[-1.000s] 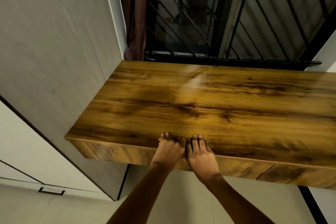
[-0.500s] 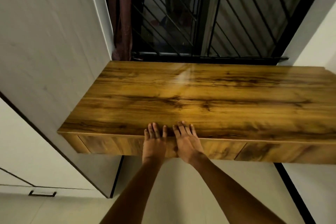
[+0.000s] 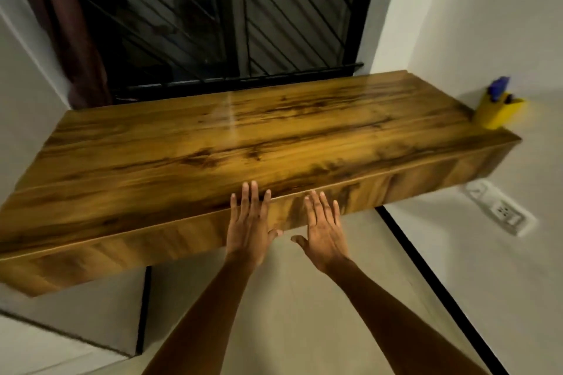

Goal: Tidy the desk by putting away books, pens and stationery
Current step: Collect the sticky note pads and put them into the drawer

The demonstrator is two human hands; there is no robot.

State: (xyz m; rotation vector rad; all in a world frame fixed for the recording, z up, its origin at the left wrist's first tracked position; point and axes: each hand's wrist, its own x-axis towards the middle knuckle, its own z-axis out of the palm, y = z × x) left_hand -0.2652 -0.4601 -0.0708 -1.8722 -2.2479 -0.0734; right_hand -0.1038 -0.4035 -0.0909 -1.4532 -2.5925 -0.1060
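The wall-mounted wooden desk (image 3: 231, 143) has a bare top and a drawer front along its near face. My left hand (image 3: 249, 222) lies flat against that front, fingers straight, tips at the top edge. My right hand (image 3: 324, 228) is beside it, fingers straight and spread, in front of the drawer face; I cannot tell whether it touches. A yellow pen holder (image 3: 495, 114) with blue and dark pens stands at the desk's far right end against the wall.
A barred dark window (image 3: 231, 15) runs behind the desk, with a maroon curtain (image 3: 70, 27) at its left. A white wall socket (image 3: 502, 211) sits on the right wall below desk level. Pale cabinet panels stand at left.
My view has swung right, bringing the pen holder and socket into sight. Both hands went from curled over the desk's front edge to flat with straight fingers, and have moved apart.
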